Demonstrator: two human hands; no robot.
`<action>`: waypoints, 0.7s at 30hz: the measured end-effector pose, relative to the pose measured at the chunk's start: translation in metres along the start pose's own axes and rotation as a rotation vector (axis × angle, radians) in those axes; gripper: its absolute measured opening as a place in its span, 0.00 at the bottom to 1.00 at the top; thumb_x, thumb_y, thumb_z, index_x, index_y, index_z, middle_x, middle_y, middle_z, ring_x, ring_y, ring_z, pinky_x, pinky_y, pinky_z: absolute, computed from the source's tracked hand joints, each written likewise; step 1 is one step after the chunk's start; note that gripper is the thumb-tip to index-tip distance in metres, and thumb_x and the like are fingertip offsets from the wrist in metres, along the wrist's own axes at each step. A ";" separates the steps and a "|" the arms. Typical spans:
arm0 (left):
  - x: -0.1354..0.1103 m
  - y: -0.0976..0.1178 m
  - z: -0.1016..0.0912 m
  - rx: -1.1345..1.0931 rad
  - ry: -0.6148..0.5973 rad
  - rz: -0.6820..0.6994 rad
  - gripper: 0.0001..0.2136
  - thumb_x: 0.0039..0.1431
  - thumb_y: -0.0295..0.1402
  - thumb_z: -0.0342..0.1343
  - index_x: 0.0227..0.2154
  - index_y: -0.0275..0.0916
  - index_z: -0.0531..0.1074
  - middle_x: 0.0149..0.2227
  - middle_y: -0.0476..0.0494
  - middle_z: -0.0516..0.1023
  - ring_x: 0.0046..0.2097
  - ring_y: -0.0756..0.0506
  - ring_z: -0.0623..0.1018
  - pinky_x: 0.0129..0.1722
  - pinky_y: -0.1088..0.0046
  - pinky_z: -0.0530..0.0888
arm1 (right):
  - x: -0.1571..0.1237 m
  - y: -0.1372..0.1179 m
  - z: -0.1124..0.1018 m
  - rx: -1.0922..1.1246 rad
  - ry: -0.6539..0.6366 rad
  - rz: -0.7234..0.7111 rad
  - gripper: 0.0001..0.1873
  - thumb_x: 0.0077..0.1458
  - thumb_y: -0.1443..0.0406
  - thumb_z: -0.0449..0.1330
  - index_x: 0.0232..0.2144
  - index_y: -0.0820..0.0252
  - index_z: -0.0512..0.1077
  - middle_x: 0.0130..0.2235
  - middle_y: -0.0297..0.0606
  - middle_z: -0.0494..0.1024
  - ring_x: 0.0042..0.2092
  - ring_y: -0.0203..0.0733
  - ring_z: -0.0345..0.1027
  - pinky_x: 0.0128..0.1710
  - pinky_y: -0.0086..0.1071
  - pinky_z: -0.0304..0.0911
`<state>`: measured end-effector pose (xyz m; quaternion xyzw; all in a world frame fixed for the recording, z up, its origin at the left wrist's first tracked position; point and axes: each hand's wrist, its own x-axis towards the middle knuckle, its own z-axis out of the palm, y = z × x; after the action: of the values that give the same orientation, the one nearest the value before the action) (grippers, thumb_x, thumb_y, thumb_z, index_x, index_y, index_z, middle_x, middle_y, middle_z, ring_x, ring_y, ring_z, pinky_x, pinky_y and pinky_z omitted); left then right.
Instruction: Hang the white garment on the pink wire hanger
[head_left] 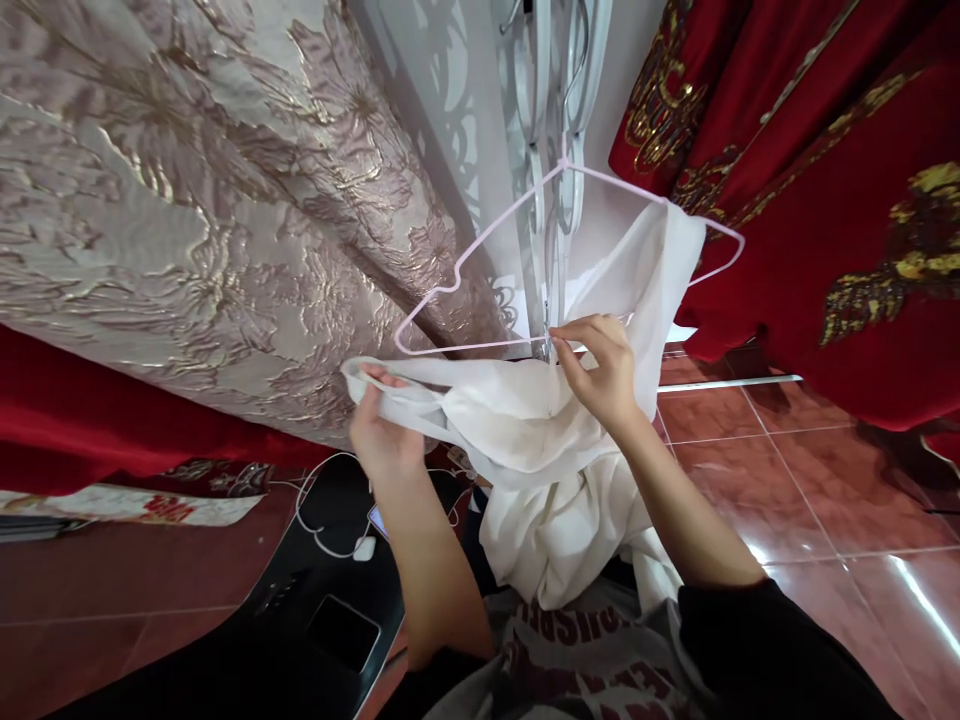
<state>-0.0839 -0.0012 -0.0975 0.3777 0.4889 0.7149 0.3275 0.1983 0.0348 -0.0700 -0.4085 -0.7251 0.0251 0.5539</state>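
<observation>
A pale pink wire hanger hangs by its hook from a grey metal rack. One shoulder of a white dress is draped over the hanger's right arm. The rest of the dress gathers down towards my lap. At the left, my left hand is closed around the dress's other shoulder strap, with its fingertips partly inside the cloth. That strap is off the hanger, just below its left end. My right hand pinches at the hanger's lower bar with thumb and forefinger, in front of the dress; its other fingers curl.
Shiny pinkish brocade curtains fill the left, and red velvet with gold embroidery hangs at the right. A black table at lower left bears a phone and a white charger with cable. Red tiles cover the floor.
</observation>
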 end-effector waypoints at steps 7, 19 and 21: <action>-0.036 0.028 0.083 -0.390 -0.122 -0.116 0.16 0.63 0.47 0.61 0.44 0.39 0.75 0.49 0.36 0.80 0.61 0.37 0.76 0.66 0.55 0.67 | 0.005 -0.006 0.002 0.054 -0.018 0.020 0.08 0.66 0.63 0.59 0.39 0.55 0.79 0.38 0.36 0.81 0.41 0.39 0.73 0.47 0.41 0.65; -0.038 0.034 0.106 -0.526 -0.045 0.003 0.19 0.59 0.46 0.67 0.29 0.39 0.66 0.26 0.52 0.64 0.33 0.47 0.76 0.47 0.63 0.77 | 0.050 0.020 -0.081 0.072 0.339 0.365 0.22 0.66 0.47 0.55 0.34 0.60 0.73 0.34 0.36 0.72 0.37 0.37 0.69 0.43 0.37 0.66; -0.037 0.033 0.107 -0.537 -0.047 -0.002 0.19 0.58 0.46 0.68 0.29 0.39 0.66 0.25 0.52 0.64 0.32 0.47 0.76 0.47 0.64 0.77 | 0.057 0.022 -0.083 0.128 0.169 0.453 0.28 0.65 0.43 0.54 0.27 0.60 0.68 0.26 0.33 0.65 0.32 0.35 0.65 0.37 0.35 0.65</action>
<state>0.0231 0.0058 -0.0492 0.2934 0.2745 0.8095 0.4281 0.2757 0.0507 -0.0040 -0.5253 -0.5630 0.1601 0.6176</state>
